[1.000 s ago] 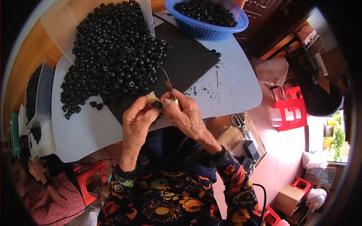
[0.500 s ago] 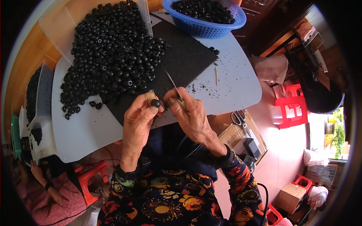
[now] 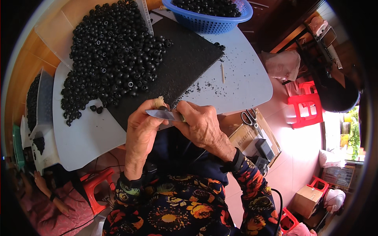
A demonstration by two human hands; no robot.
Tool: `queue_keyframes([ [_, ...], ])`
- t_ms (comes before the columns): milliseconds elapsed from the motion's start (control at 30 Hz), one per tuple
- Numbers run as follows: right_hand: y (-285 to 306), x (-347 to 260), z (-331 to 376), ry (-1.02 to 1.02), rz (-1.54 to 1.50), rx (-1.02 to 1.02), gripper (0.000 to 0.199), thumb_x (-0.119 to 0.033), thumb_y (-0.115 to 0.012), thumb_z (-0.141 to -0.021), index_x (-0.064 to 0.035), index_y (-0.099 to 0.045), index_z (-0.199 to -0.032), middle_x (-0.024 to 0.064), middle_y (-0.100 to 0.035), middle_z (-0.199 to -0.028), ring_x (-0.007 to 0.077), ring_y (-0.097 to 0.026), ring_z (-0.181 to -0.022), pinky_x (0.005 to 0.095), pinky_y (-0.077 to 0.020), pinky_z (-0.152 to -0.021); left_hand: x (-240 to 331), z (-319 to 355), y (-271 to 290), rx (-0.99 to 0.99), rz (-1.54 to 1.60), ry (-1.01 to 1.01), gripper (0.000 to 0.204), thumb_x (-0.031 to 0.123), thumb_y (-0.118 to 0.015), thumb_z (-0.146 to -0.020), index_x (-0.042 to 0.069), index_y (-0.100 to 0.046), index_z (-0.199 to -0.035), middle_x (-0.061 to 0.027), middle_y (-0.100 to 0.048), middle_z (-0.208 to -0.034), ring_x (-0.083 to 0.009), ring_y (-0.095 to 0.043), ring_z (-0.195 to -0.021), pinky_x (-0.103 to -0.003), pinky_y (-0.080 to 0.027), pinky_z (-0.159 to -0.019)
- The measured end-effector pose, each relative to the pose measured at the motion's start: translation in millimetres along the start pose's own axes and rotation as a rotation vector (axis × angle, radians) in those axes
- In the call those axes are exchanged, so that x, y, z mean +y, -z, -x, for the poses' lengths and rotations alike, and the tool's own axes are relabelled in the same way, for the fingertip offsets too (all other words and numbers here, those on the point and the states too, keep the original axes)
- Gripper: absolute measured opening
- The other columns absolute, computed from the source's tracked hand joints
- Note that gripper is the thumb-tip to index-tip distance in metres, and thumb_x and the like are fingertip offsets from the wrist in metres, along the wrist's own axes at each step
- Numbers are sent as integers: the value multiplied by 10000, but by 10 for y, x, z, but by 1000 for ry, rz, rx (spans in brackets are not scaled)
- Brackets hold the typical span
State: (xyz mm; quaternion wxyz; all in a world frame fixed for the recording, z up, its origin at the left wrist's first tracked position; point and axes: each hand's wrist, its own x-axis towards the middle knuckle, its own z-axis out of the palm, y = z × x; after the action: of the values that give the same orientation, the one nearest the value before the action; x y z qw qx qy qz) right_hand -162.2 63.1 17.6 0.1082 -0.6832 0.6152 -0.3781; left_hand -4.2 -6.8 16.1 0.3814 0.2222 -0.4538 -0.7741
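Pale table (image 3: 246, 84): over the near edge of the dark mat (image 3: 189, 55), one black bead (image 3: 163, 108) is pinched by the left hand (image 3: 141, 128), a knife (image 3: 159, 114) gripped by the right hand (image 3: 204, 126); bead heap (image 3: 114, 55) at mat's left seemingly unworked, blue basket (image 3: 208, 26) beyond mat possibly finished.

The knife (image 3: 160, 114) closes the gap between the left grip (image 3: 141, 125) and the right grip (image 3: 204, 128), its blade crossing toward the left. Ahead-left of the left grip, a heap of black beads (image 3: 110, 59) blocks low passage. Straight ahead of both, the dark mat (image 3: 183, 51) gives a flat lane, bounded beyond by the blue basket (image 3: 204, 24). Ahead-right of the right grip, the surface (image 3: 244, 82) offers low room past a thin stick (image 3: 223, 73).
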Motion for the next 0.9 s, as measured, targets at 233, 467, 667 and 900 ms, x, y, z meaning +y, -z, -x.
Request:
queue_keyframes([
  [233,-27,-8,0,19,-4,-21,297,-198,-702,-725,-70,-481,-876,65,-567,-696,296,-591,-589,372,-451,-482,-11,3,30,-28,-20,-1,308,112,-593,-826,-49,-562,-1087,-72,-596,-978,-109,-554,-847,-256,-455,-781],
  [467,-22,-3,-14,3,-30,-9,298,-215,-702,-733,-70,-485,-876,67,-568,-697,297,-589,-585,372,-453,-479,-35,-17,44,-31,-1,38,330,115,-595,-819,-50,-557,-1102,-71,-603,-986,-111,-554,-823,-259,-464,-781],
  [667,3,-16,-13,8,-19,-36,296,-237,-696,-749,-72,-511,-911,67,-580,-706,294,-596,-592,364,-463,-484,-5,-1,42,-39,19,63,300,94,-582,-817,-47,-572,-1081,-68,-610,-964,-104,-533,-781,-243,-451,-757],
  [900,116,-116,-30,28,-32,-55,244,-227,-665,-778,-60,-527,-892,100,-598,-679,298,-608,-588,376,-475,-483,97,19,2,-72,75,126,267,61,-563,-786,-45,-600,-1027,-78,-608,-930,-113,-507,-747,-233,-409,-705],
])
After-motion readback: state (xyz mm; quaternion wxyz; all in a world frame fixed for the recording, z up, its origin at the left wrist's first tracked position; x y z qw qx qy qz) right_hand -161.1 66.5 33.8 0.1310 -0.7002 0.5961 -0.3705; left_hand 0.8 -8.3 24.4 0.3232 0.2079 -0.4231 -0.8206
